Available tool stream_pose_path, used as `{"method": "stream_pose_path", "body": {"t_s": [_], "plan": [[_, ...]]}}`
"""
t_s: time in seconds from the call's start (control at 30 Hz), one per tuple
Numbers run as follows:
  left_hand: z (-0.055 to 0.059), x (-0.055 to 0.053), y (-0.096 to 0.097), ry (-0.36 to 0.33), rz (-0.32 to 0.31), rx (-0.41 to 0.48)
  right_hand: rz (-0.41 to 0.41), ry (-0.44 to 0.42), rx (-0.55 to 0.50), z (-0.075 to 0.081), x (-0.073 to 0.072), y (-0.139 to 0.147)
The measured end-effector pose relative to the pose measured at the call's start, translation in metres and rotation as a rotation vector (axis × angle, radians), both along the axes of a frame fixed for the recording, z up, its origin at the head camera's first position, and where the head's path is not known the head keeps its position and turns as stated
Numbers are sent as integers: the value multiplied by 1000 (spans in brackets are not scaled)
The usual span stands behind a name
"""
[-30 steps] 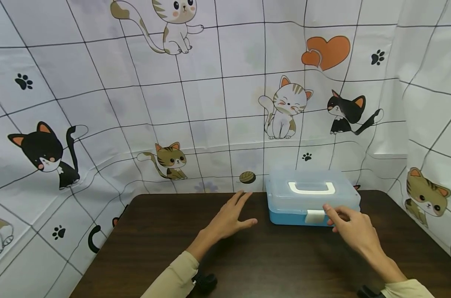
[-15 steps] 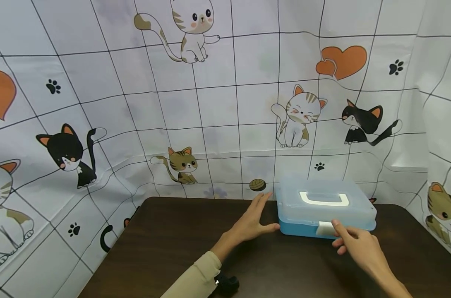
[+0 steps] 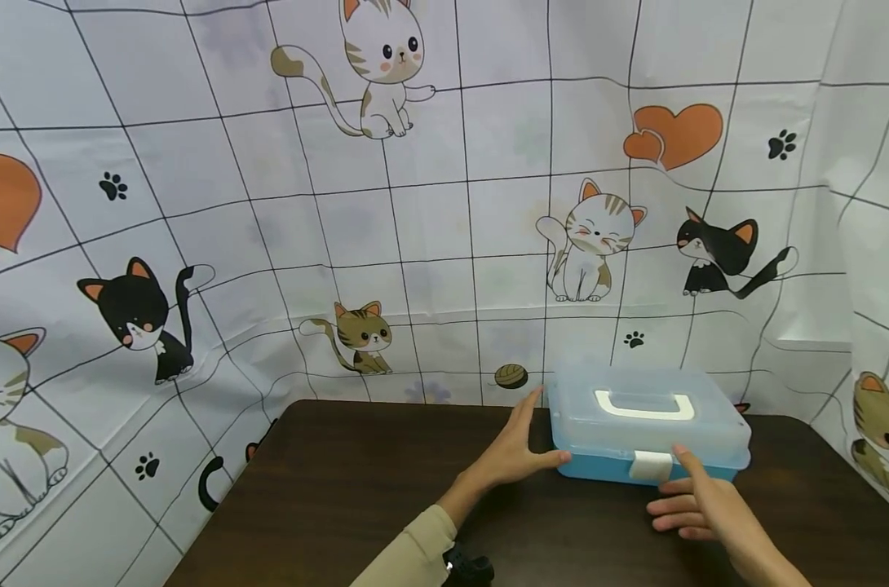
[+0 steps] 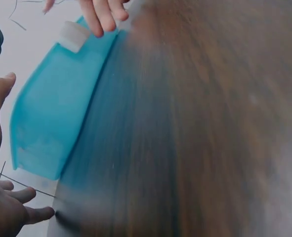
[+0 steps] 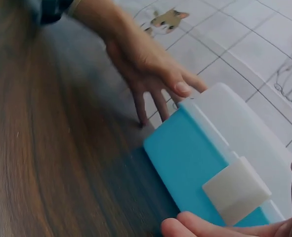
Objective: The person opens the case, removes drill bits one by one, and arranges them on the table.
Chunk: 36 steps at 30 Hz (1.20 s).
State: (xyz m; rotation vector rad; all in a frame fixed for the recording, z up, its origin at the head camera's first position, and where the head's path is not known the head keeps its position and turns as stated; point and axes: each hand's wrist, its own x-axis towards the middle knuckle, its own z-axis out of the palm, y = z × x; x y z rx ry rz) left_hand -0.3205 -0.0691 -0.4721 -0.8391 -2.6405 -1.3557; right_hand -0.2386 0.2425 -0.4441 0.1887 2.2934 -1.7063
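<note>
A plastic storage box (image 3: 591,469) with a blue base and a clouded see-through lid stands at the back right of the dark table. The lid is down. On its top lies a white carrying handle (image 3: 646,412), and a white latch (image 3: 652,466) sits at the front. My left hand (image 3: 506,452) is at the box's left end with fingers spread and the thumb at the front left corner; whether it touches cannot be told. Close by the latch, my right hand (image 3: 709,501) has its index finger extended toward it and the other fingers loosely stretched below.
The dark wooden table (image 3: 386,489) extends to the left and in front of the box. A white sheet (image 3: 430,204) with printed cats and grid lines hangs right behind the table and along its sides.
My left hand has come rightward to the box's left end. My right hand's fingers, bent near the latch before, have straightened and spread below it. The head view has shifted somewhat.
</note>
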Motion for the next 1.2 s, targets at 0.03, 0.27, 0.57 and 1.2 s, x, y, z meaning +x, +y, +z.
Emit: {"method": "stream_pose_path", "body": {"t_s": [0.03,0.27,0.57,1.2], "plan": [[-1,-1,3,-3,-6,13,4,-19,-26,-1,0,2],[2,-10,23,-54,-15,144,83,-94,-256,-3,-4,14],[7,-15,16,-182,-38,253,134,-80,-478,-7,-16,0],[10,-6,26,-367,-6,402,5,-38,-537,-15,-13,-7]]}}
